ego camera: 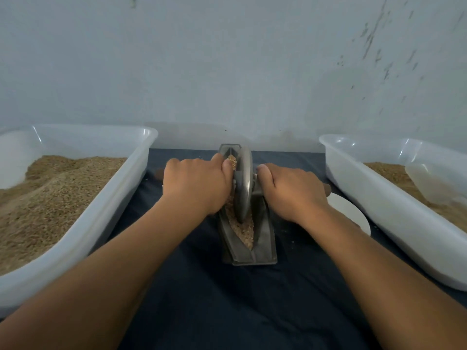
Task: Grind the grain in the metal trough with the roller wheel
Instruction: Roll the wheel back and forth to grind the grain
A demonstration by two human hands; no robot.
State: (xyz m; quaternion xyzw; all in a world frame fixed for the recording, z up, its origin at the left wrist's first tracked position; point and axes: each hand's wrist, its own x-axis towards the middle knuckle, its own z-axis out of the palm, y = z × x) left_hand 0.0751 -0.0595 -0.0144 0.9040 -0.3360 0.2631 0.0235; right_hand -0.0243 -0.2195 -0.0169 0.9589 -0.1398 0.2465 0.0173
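**Both hands on the roller wheel, mid-trough**

At the centre of the frame a narrow metal trough (262, 248) lies on a dark cloth (202, 299) covering the bench, its long axis running from lower centre up toward the wall. The roller wheel (243, 183) stands upright on edge inside it, roughly at the middle of its length. Grain (243, 227) lies along the trough's channel below the wheel and shows again just above it, beside the left thumb.

The left hand (195, 184) sits just left of the wheel and the right hand (293, 190) just right — each has its fingers curled down over one end of the wheel's handle, holding it. A brown handle tip (326, 189) pokes out past the right hand.

At the left edge a translucent plastic tub (121, 198) holds a heaped mound of grain. A second tub (379, 198) at the right edge holds grain and a pale scoop (429, 183). A white dish (351, 213) lies partly hidden behind the right wrist, between trough and right tub.
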